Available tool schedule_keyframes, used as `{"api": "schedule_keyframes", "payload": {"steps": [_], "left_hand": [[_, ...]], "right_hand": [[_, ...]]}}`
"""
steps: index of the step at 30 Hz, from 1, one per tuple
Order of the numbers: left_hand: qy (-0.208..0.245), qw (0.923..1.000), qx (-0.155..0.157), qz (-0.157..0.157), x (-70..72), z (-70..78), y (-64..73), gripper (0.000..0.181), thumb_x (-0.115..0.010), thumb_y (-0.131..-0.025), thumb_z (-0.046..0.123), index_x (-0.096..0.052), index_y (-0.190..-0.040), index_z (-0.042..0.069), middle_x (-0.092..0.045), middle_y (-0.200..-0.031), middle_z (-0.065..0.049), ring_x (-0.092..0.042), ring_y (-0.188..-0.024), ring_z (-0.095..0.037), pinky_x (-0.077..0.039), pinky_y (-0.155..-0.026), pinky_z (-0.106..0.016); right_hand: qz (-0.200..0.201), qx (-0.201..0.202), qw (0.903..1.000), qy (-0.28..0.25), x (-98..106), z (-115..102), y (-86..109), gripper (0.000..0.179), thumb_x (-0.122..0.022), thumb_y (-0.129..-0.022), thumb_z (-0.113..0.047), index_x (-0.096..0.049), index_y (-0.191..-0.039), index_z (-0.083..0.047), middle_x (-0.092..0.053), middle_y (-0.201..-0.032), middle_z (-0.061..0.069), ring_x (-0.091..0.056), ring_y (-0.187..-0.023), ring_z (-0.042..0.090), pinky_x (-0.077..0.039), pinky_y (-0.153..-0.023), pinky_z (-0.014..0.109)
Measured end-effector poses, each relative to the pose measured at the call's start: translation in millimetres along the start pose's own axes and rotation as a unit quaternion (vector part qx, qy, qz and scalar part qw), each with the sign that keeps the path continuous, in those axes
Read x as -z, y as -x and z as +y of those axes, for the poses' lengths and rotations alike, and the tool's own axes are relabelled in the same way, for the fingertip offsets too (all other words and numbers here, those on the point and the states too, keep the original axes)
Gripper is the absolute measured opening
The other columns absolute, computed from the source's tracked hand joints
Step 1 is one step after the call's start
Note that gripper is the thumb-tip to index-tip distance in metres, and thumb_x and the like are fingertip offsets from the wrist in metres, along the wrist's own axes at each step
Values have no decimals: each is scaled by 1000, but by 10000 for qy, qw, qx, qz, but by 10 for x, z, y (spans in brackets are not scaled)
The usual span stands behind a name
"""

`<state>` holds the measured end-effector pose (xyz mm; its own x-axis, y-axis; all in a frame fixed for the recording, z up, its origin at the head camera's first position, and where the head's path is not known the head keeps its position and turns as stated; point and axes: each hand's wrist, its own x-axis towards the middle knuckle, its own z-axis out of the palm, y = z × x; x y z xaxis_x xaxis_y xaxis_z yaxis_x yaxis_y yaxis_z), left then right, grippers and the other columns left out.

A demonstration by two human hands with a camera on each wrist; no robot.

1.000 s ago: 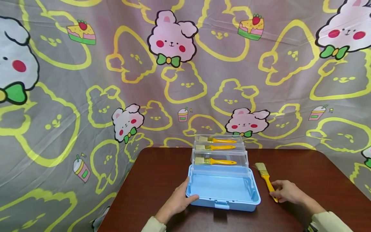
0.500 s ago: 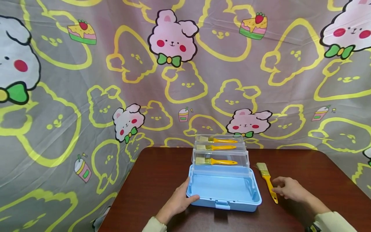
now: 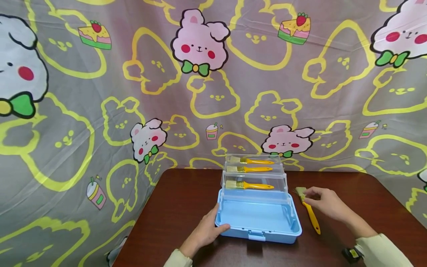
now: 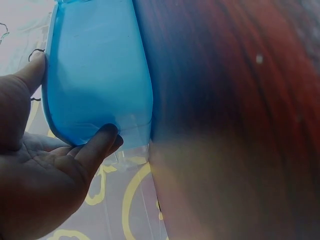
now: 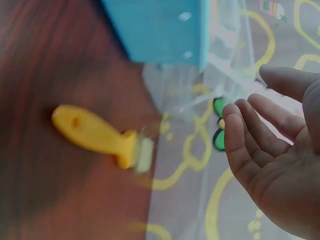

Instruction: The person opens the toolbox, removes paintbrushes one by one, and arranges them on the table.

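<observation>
A pale blue toolbox (image 3: 257, 217) stands unfolded on the table, its clear tiers raised behind the bare blue base. My left hand (image 3: 206, 230) holds its front left corner, thumb at the front rim and fingers along the outer side; the left wrist view shows them against the blue wall (image 4: 100, 70). To the box's right lies a paintbrush (image 3: 312, 219) with a yellow handle and pale bristles pointing away from me. Over its metal band and bristle end hovers my right hand (image 3: 328, 202), fingers loosely bent. In the right wrist view that paintbrush (image 5: 90, 130) lies apart from the fingers.
Similar yellow-handled brushes lie sideways in the clear tiers: a lower one (image 3: 258, 186), a middle one (image 3: 257, 169) and an upper one (image 3: 258, 161). A patterned curtain (image 3: 180, 92) hangs behind the dark red-brown table (image 3: 166, 218).
My right hand has let go of the paintbrush's handle and moved forward toward its bristle end. The paintbrush stays on the table. My left hand keeps its place on the toolbox.
</observation>
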<state>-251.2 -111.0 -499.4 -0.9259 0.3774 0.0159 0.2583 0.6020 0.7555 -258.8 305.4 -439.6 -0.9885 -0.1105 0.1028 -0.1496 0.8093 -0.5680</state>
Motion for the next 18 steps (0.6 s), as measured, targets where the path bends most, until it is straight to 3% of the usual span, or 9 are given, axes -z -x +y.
{"api": "schedule_keyframes", "payload": {"steps": [6, 18], "left_hand": [[17, 10000, 44, -25, 9, 4, 6, 89, -66, -88, 42, -13, -153, 11, -24, -153, -15, -33, -133, -30, -31, -103, -53], [-40, 10000, 50, 4, 2, 3, 10, 89, -66, -88, 41, -13, -153, 10, -25, -152, -16, -33, -133, -31, -31, -103, -53]], "right_hand": [[94, 398, 9990, -160, 13, -243, -82, 29, -69, -87, -27, -68, -109, -7, -66, -99, 5, -58, -84, 20, -51, -64, 26], [134, 807, 9965, -192, -74, -639, -356, 30, -70, -87, -24, -69, -109, -5, -67, -99, 6, -58, -87, 23, -54, -72, 36]]}}
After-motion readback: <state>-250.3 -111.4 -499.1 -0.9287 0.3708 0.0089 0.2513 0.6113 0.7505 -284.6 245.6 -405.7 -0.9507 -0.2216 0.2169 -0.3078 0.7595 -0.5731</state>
